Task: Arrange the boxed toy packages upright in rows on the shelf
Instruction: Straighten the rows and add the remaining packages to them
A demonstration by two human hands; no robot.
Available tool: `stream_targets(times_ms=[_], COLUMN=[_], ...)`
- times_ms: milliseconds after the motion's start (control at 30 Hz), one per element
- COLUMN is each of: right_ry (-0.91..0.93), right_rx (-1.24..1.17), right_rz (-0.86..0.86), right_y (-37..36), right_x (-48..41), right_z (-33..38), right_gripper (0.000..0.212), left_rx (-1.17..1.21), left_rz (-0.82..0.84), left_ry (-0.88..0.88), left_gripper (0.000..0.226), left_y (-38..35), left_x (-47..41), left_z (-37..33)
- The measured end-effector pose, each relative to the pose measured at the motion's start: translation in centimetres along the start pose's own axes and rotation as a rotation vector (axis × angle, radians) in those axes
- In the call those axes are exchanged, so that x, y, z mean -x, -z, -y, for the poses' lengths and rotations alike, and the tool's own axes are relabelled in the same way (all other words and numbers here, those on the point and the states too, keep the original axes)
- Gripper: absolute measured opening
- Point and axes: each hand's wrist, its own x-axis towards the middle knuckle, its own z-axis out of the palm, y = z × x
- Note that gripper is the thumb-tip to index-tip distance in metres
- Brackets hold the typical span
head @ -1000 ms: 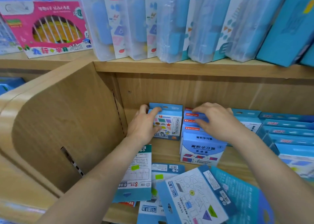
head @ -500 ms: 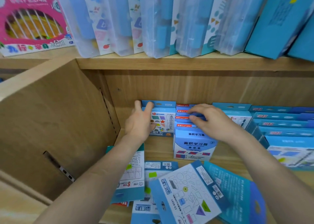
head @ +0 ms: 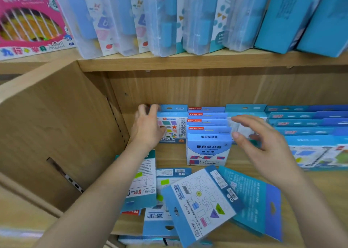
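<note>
Left hand (head: 148, 129) grips upright shape-tile box (head: 172, 123) at back-left corner of the shelf (head: 169, 154); right hand (head: 263, 146) spread, holding nothing.
Bare board fronts that box; area-learner box row (head: 208, 148) just beside. Right hand has lifted off that row.

The front upright blue-and-white cardboard box (head: 208, 150) reads "面积学习器" on its face and again on its top. The upright blue box with coloured shapes (head: 172, 127) shows a red "15" and "CY-0157". The flat blue-edged white package with outlined shapes (head: 201, 202) also bears "CY-0157". The pink boxed toy (head: 32, 21) reads "2合1". The red tags on the boxes behind are too blurred to read.
</note>
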Motion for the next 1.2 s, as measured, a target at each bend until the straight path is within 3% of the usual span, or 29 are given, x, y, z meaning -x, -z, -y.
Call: stream_targets(times_ms=[167, 233, 300, 333, 433, 533, 667, 733, 867, 933, 1033, 1100, 1200], right_ry=[-0.144, -0.195, -0.237, -0.251, -0.272, -0.307, -0.288, -0.300, -0.273, -0.302, -0.414, -0.457, -0.432], right_rx=[-0.200, -0.244, -0.257, -0.246, -0.197, -0.137, -0.010, 0.018, 0.044, -0.032, -0.411, -0.698, -0.773], right_rz=[-0.025, 0.018, 0.045, 0.063, 0.134, 0.191, 0.283, 0.294, 0.293, 0.269, 0.150, 0.112, 0.157], right_y=[1.6, 1.6, 1.6, 1.5, 0.8, 0.0, -0.9, -1.3, -1.8, -1.8, -1.2, -0.5, -0.4], right_x=[4.9, 6.9, 8.6, 9.3, 11.1, 12.4, 13.2, 13.5, 13.9, 14.0, 13.9, 13.5, 12.5], right_z=[-1.7, -2.2, -2.5, -2.5, -2.5, -2.2, -1.6, -1.3, -0.8, -0.6, 0.2, 0.6, 1.6], right_gripper=[0.017, 0.016, 0.032, 0.040, 0.057, 0.042, 0.056, 0.043, 0.047, 0.050, 0.066, 0.085, 0.101], left_rx=[0.303, 0.448, 0.467, 0.426, 0.172, -0.092, -0.196, -0.196, -0.181, -0.103, 0.073, 0.419, 1.080], left_rz=[-0.119, -0.014, 0.144, 0.222, 0.519, 0.729, 0.682, 0.640, 0.570, 0.528, 0.475, 0.559, 0.773], left_ry=[-0.085, -0.172, -0.258, -0.283, -0.297, -0.269, -0.238, -0.200, -0.165, -0.152, -0.163, -0.057, 0.194], left_gripper=[0.033, 0.022, 0.014, 0.021, 0.077, 0.102, 0.089, 0.078, 0.082, 0.089, 0.093, 0.087, 0.074], left_y=[3.9, 5.0, 5.4, 5.3, 4.1, 2.9, 1.8, 1.6, 1.4, 1.5, 2.9, 4.6, 6.2], left_x=[5.7, 9.2, 12.6, 14.1, 17.1, 18.5, 18.8, 18.8, 18.8, 18.7, 18.6, 18.3, 18.4], left_z=[-1.4, -2.2, -3.0, -3.4, -4.2, -4.8, -4.9, -5.0, -5.6, -5.5, -4.9, -4.8, -4.7])
